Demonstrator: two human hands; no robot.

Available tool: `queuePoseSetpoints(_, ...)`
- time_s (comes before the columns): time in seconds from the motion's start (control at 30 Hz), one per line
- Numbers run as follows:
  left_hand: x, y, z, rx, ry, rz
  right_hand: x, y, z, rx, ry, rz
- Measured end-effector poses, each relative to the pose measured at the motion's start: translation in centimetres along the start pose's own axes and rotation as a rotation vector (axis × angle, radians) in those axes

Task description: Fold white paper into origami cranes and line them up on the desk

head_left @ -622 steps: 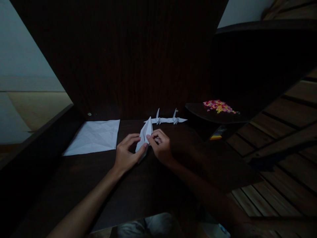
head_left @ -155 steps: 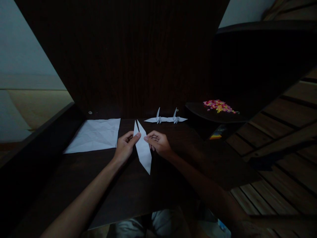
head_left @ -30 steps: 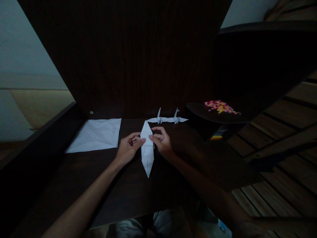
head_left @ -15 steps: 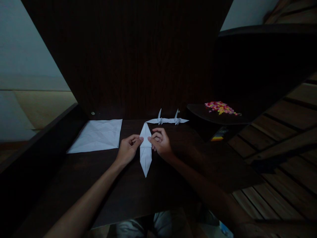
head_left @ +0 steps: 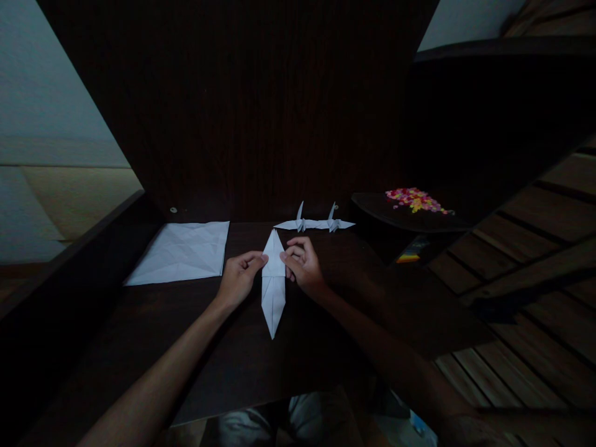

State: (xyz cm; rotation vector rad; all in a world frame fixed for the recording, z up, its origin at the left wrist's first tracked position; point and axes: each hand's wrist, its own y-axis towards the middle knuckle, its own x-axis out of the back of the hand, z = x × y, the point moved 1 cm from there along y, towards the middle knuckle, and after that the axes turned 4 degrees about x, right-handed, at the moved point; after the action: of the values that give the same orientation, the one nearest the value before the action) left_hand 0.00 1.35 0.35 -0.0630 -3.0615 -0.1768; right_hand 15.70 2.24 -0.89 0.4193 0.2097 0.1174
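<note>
A long, narrow piece of folded white paper (head_left: 274,292), pointed at both ends, is held upright in the picture over the dark desk. My left hand (head_left: 241,276) pinches its left edge between thumb and fingers, a little above the middle. On the opposite edge, my right hand (head_left: 302,264) grips the paper with the thumb in front and fingers curled behind. A crosswise fold edge shows just below the thumbs, and a crease runs down the lower half. Just beyond the upper tip lie two folded paper cranes (head_left: 316,223) side by side.
Creased white paper sheets (head_left: 179,253) lie at the left of the desk (head_left: 223,379). On a rounded shelf (head_left: 367,205) at the right is a pile of small pink, red and yellow pieces (head_left: 416,200). A raised side panel (head_left: 69,257) borders the left.
The lower point of the folded paper has come slightly toward me and looks a bit longer. Both hands keep their grip, nearly in place. The view has tilted very slightly.
</note>
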Motion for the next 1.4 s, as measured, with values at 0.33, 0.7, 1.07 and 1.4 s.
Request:
queuePoseSetpoints(0.33, 0.04, -0.10, 0.15, -0.093, -0.080, -0.042, -0.19, -0.46, -0.10, -0.067, 0.015, 0.217)
queuePoseSetpoints(0.7, 0.17, -0.41, -0.60, -0.085, -0.024, 0.139, 0.37, 0.19, 0.06, 0.031, -0.081, 0.100)
queuePoseSetpoints(1.07, 0.07, -0.11, -0.09, -0.100, 0.014, 0.062, 0.18, 0.19, -0.03, -0.016, -0.043, 0.080)
queuePoseSetpoints(1.4, 0.06, -0.58, -0.53, -0.129, 0.041, 0.036, 0.66, 0.37, 0.32, -0.022, -0.086, 0.110)
